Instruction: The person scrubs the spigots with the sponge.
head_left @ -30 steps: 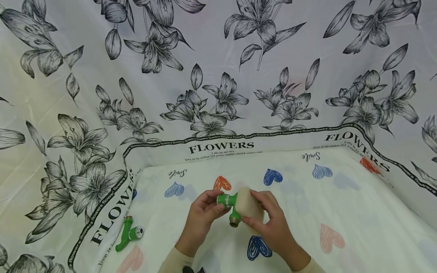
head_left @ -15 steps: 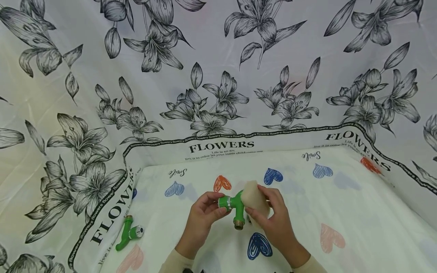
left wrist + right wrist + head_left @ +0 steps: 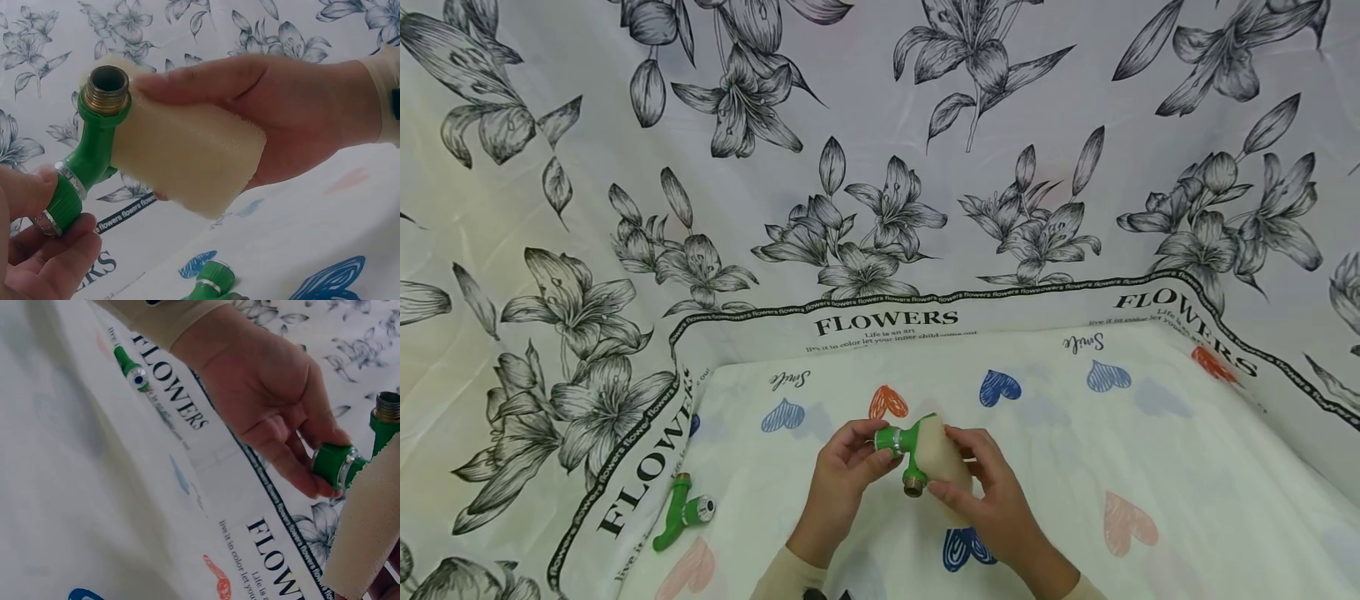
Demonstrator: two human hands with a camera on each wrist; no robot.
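Note:
My left hand (image 3: 847, 467) pinches the round green knob end of a green tap (image 3: 94, 150) between thumb and fingers. The tap's brass threaded inlet (image 3: 109, 87) faces the camera in the left wrist view. A cream sponge block (image 3: 187, 153) lies against the tap's body, gripped by my right hand (image 3: 988, 487) with the thumb on its near side. In the right wrist view the sponge (image 3: 365, 525) covers part of the tap, while my left hand (image 3: 269, 406) shows at its knob. The spout is mostly hidden behind the sponge.
One more green tap (image 3: 683, 512) lies on the heart-printed white cloth (image 3: 1060, 517) at the left. Below the hands, part of another green tap (image 3: 212, 281) shows in the left wrist view. Flower-printed fabric (image 3: 880, 242) rises behind and at the sides.
The sponge first shifts right and up, baring more of the tap, then comes back left and down over its body. The tap tilts along; my left hand keeps its pinch.

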